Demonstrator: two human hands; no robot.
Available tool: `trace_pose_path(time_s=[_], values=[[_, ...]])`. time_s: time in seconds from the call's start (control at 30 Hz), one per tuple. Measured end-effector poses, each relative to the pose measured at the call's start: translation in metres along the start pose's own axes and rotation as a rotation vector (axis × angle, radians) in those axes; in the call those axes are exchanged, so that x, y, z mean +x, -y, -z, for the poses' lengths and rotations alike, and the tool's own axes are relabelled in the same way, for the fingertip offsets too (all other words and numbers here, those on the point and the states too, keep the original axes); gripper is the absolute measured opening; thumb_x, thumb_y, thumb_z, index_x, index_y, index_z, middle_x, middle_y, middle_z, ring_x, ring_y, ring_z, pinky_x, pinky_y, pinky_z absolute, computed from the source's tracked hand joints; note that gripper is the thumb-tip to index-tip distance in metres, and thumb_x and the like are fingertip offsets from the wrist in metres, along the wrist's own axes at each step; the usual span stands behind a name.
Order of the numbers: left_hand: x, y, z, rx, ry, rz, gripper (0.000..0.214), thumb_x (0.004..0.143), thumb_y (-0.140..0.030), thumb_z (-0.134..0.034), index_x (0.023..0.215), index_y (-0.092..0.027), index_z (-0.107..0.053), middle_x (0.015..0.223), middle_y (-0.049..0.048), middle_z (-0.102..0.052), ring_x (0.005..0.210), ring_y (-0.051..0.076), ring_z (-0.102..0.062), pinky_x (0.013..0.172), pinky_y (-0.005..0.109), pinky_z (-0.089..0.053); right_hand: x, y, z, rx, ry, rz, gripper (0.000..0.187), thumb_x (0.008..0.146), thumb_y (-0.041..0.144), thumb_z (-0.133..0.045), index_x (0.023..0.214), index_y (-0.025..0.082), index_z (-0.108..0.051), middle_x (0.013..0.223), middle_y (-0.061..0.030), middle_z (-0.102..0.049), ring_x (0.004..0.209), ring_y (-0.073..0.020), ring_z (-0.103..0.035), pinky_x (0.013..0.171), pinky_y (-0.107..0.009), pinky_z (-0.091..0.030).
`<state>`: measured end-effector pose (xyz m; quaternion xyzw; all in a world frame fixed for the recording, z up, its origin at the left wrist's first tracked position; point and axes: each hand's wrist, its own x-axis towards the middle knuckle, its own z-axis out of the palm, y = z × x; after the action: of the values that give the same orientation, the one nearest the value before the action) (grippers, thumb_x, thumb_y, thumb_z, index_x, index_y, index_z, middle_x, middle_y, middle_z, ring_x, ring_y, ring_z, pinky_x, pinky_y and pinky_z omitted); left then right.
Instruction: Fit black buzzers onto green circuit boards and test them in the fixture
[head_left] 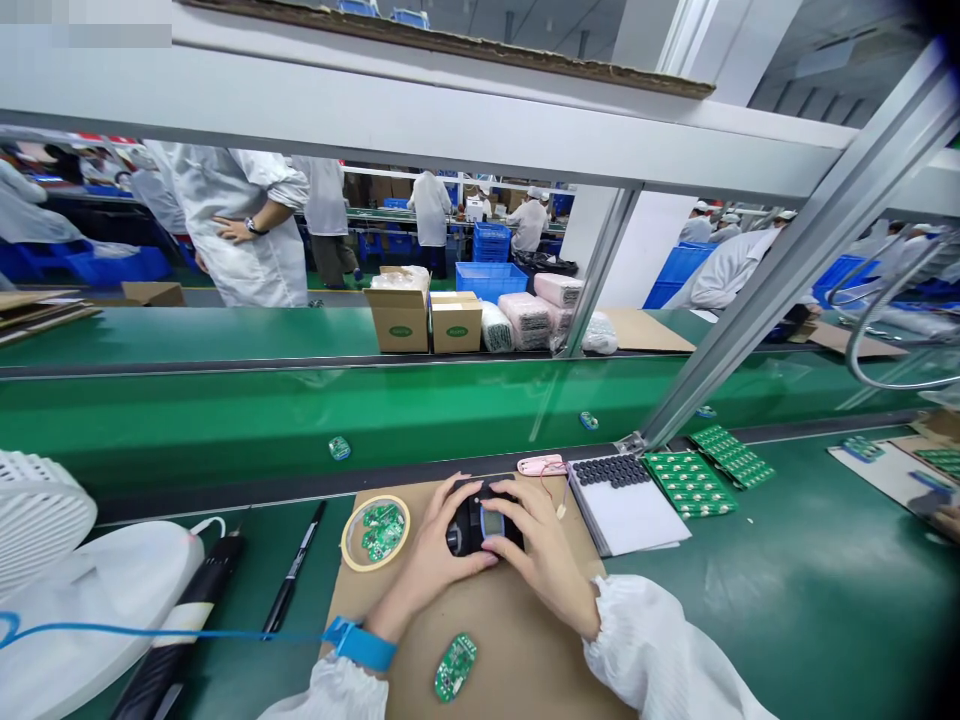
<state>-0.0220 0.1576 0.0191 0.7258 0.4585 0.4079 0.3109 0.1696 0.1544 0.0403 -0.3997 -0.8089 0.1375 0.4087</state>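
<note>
A small black device (474, 525) with a little blue screen sits on a brown cardboard mat (517, 640). My left hand (429, 560) grips its left side with curled fingers. My right hand (541, 550) covers its right side, fingertips pressing on its top. A blue wrist strap (360, 643) with a blue cord circles my left wrist. A loose green circuit board (454, 667) lies on the mat near me. A tape ring (375, 532) holding green boards lies to the left of my hands.
A white tray (626, 500) with dark round parts, a pink object (541, 465) and green board panels (690, 483) lie to the right. A black pen (294, 580), a black tool (180, 630) and a white fan (37, 510) stand left. Green conveyor belt (225, 420) carries small parts; people in white coats beyond.
</note>
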Motion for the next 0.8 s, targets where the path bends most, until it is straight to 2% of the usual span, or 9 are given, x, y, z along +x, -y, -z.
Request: trace_pose_path(time_s=[0.13,0.4,0.6,0.8], values=[[0.000,0.000,-0.001,-0.012,0.007,0.004,0.072,0.071,-0.027,-0.080,0.135,-0.029,-0.047,0.147,0.0119,-0.037,0.139,0.033,-0.037,0.115,0.054,-0.032,-0.007,-0.005,-0.003,-0.002,0.003,0.039,0.044,0.091,0.031,-0.063,0.133,0.032,-0.052,0.133,-0.0067,-0.060,0.134,-0.0277,-0.046,0.106,-0.051,-0.041],[0.001,-0.001,-0.003,0.026,-0.009,0.040,0.066,0.072,-0.025,-0.077,0.132,-0.028,-0.048,0.146,0.0127,-0.037,0.139,0.035,-0.036,0.113,0.055,-0.032,-0.006,-0.019,-0.014,0.004,-0.055,0.047,0.058,0.089,0.036,-0.065,0.142,0.029,-0.043,0.136,-0.0094,-0.059,0.128,-0.0262,-0.053,0.106,-0.049,-0.041],[0.003,-0.001,-0.005,0.036,-0.026,0.037,0.065,0.071,-0.023,-0.077,0.130,-0.026,-0.050,0.146,0.0130,-0.038,0.139,0.035,-0.037,0.113,0.055,-0.033,-0.007,-0.018,-0.013,0.020,-0.047,0.029,0.059,0.090,0.035,-0.065,0.144,0.029,-0.042,0.137,-0.0089,-0.058,0.130,-0.0258,-0.052,0.110,-0.049,-0.039],[0.003,-0.001,-0.005,0.060,-0.033,0.014,0.064,0.071,-0.025,-0.077,0.129,-0.025,-0.050,0.145,0.0138,-0.039,0.139,0.035,-0.036,0.112,0.055,-0.033,-0.007,-0.017,-0.013,0.060,-0.076,0.028,0.070,0.089,0.033,-0.065,0.150,0.032,-0.031,0.133,-0.0066,-0.062,0.127,-0.0248,-0.054,0.110,-0.049,-0.039]])
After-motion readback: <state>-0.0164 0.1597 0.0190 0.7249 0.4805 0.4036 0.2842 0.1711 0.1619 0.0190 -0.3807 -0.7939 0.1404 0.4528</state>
